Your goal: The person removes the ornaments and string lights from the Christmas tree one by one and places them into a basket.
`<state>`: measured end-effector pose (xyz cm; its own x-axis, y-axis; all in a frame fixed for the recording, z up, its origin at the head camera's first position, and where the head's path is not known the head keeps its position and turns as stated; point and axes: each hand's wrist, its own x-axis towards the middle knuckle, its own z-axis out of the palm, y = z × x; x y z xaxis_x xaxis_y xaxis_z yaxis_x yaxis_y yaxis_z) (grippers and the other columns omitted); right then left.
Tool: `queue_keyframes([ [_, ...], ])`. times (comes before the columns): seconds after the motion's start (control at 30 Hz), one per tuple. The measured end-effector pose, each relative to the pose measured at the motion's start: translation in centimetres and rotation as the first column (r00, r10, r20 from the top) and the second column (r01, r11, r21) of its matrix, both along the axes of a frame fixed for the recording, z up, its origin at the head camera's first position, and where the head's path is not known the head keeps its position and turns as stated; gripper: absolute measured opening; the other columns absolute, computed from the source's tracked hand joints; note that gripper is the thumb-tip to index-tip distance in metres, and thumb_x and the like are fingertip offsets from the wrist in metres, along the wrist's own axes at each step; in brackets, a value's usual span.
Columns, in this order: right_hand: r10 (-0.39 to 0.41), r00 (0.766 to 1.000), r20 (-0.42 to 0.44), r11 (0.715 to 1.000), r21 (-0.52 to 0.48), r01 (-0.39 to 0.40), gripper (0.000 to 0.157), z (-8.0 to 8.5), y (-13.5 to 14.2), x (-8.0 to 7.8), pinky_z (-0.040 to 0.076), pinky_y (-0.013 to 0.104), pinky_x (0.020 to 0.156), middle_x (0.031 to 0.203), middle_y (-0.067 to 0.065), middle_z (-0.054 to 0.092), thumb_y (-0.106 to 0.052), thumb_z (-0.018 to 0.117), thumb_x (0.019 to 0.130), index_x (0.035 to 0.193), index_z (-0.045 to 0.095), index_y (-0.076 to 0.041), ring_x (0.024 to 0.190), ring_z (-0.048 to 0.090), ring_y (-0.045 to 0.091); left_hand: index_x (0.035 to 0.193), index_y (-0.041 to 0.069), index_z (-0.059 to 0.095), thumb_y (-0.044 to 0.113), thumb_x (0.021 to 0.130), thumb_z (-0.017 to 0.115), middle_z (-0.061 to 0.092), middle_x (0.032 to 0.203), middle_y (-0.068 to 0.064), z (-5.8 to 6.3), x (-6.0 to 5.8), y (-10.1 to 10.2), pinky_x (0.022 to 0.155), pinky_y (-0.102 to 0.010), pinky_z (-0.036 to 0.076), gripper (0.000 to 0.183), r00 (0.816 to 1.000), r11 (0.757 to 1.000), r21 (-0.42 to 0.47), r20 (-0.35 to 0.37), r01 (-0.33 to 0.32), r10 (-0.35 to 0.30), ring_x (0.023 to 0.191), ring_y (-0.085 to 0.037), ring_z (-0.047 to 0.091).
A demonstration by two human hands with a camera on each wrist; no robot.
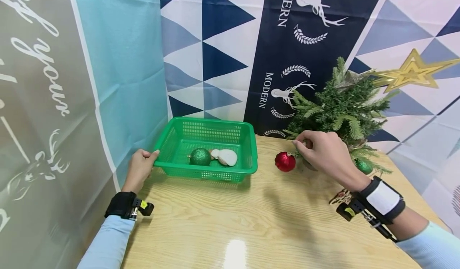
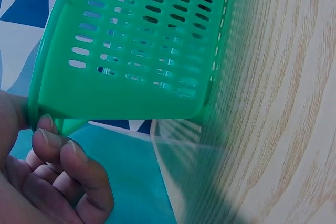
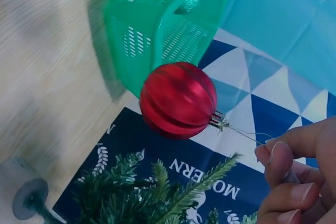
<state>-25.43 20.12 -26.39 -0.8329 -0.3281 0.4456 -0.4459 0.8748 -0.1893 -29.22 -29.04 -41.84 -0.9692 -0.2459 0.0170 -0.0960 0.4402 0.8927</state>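
Observation:
My left hand point(image 1: 140, 167) pinches the front left corner rim of a green plastic basket point(image 1: 205, 173); the left wrist view shows thumb and fingers at that rim. Inside the basket lie a glittery green bauble point(image 1: 200, 157) and a white, rounded ornament point(image 1: 227, 157). By its thin string, a shiny red bauble point(image 3: 178, 100) hangs from the fingertips of my right hand point(image 1: 323, 151). That hand is in front of a small artificial Christmas tree point(image 1: 345, 105), to the right of the basket.
A gold star point(image 1: 411, 72) juts from the treetop. Low on the tree hangs another green bauble point(image 1: 364, 165). A patterned ornament point(image 1: 340, 197) shows under the right wrist. Printed cloth point(image 1: 223, 53) hangs behind the wooden table point(image 1: 201, 229).

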Motion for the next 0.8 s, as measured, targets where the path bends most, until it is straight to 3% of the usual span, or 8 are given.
queue_keyframes([
  [0.4,0.017,1.0,0.024,1.0,0.003,-0.017,0.015,-0.1,-1.3,-1.1,0.033,0.031,0.045,0.06,-0.008,0.053,-0.022,0.066,0.102,0.098,0.078,-0.013,0.048,0.042,0.012,0.112,0.002,0.047,0.039,0.108,0.054,0.046,0.075,-0.007,0.1,0.0,0.2,0.055,-0.036,0.042,0.038,1.0,1.0,0.009,0.008,-0.024,0.024,0.054,-0.018,0.043],
  [0.8,0.035,0.999,0.014,0.999,-0.001,-0.035,0.018,-0.3,-2.8,-1.8,0.029,0.03,0.045,0.055,-0.008,0.048,-0.022,0.064,0.103,0.098,0.079,-0.013,0.047,0.039,0.011,0.111,0.002,0.047,0.039,0.108,0.054,0.044,0.07,-0.006,-0.2,-0.2,-0.1,0.054,-0.036,0.04,0.038,1.0,1.0,0.003,0.003,-0.02,0.02,0.052,-0.018,0.041],
])
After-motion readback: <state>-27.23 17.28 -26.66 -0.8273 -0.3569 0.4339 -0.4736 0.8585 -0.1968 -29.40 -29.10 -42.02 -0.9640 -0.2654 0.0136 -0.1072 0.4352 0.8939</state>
